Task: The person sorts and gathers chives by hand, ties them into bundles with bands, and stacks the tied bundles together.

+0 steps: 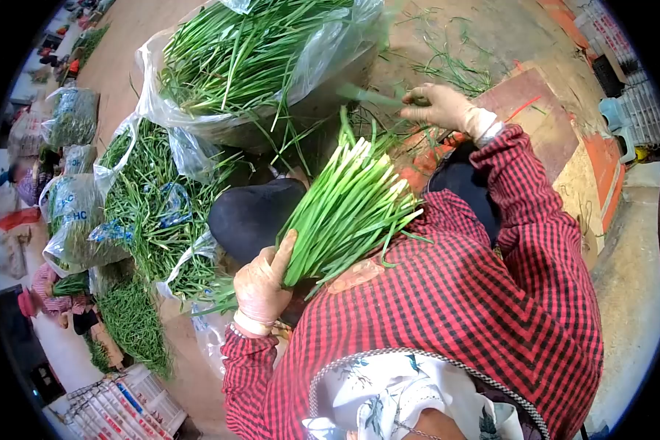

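Observation:
My left hand [264, 286], in a pale glove, is closed around the leafy end of a bunch of garlic chives [348, 209]. The bunch rests slantwise over my lap, its pale cut ends fanned toward the upper right. Raised to the right beyond those ends is my right hand [440, 108], also gloved, with curled fingers. A motion-blurred green chive leaf [370, 95] meets its fingertips and seems pinched there. In front of me, a large plastic-lined container [330, 70] holds a heap of chives [249, 55].
Loose chives [158, 213] are piled left of my knee [257, 213]. Filled clear bags [77, 220] stand farther left, near another person [48, 290]. Chive scraps [455, 66] litter the floor ahead. A brown board [528, 121] lies to the right; crates [642, 114] stand beyond.

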Demonstrator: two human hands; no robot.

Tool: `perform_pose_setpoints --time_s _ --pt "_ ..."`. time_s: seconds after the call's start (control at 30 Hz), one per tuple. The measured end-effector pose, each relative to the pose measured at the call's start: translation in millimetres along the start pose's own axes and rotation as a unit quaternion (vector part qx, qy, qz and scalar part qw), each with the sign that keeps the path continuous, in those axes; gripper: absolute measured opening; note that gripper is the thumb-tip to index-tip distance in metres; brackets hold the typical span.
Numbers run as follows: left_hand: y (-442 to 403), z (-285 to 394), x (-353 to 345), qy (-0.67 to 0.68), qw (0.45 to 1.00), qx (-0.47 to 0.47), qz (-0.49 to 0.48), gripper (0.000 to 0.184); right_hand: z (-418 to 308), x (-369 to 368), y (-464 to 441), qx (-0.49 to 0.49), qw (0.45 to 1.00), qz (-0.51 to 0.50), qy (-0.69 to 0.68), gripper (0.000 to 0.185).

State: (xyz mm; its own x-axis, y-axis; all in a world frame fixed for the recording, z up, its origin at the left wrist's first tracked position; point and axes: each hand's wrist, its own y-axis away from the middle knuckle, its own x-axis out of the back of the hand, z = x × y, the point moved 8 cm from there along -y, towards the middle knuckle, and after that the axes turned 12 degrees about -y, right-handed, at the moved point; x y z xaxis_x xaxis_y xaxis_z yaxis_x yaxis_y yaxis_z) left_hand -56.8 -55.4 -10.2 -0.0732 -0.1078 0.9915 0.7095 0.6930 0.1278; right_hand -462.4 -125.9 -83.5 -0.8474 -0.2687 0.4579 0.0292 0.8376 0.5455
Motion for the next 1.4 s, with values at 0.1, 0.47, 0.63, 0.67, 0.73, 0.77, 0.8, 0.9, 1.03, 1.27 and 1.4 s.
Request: perform_pose_setpoints --time_s 0.1,0.47,0.63,0.67,0.73,0.77,0.8,0.9,1.03,1.27,1.4 --pt "13 -1 7 -0.058 0.997 -0.014 0.043 0.091 -39 -40 25 0.146 0.986 0.052 0.066 0.093" --pt "15 -7 -3 -0.06 0.997 0.018 0.036 0.092 -45 -82 23 0.256 0.964 0.029 -0.072 0.032" --pt "17 -3 -1 -0.049 0.996 -0.007 0.075 0.09 10 -26 -8 0.043 0.994 0.054 -0.079 0.049" --pt "16 -4 -1 -0.053 0.995 -0.007 0.086 0.09 4 -34 -5 0.057 0.994 0.023 -0.09 0.056" --pt "16 -2 0 -0.043 0.994 -0.013 0.098 0.09 -12 -72 5 0.046 0.971 -0.1 -0.21 0.075" --pt "14 -2 2 -0.036 0.993 -0.017 0.112 0.09 -40 -82 14 0.114 0.964 -0.145 -0.193 0.074" --pt "12 0 3 -0.035 0.993 -0.018 0.111 0.09 -64 -95 21 0.152 0.942 -0.209 -0.215 0.071" --pt "10 3 3 -0.051 0.995 -0.034 0.076 0.086 -100 -124 23 0.201 0.942 -0.225 -0.149 0.044" --pt "16 -1 2 -0.034 0.994 -0.022 0.104 0.083 -99 -107 11 0.169 0.952 -0.117 -0.227 0.036" --pt "21 -16 -2 0.045 0.989 0.064 0.127 0.076 -18 -31 -7 0.147 0.983 0.037 -0.106 0.054" --pt "15 -27 -11 0.102 0.98 0.11 0.128 0.08 -46 -87 38 0.121 0.957 -0.126 -0.232 0.089"
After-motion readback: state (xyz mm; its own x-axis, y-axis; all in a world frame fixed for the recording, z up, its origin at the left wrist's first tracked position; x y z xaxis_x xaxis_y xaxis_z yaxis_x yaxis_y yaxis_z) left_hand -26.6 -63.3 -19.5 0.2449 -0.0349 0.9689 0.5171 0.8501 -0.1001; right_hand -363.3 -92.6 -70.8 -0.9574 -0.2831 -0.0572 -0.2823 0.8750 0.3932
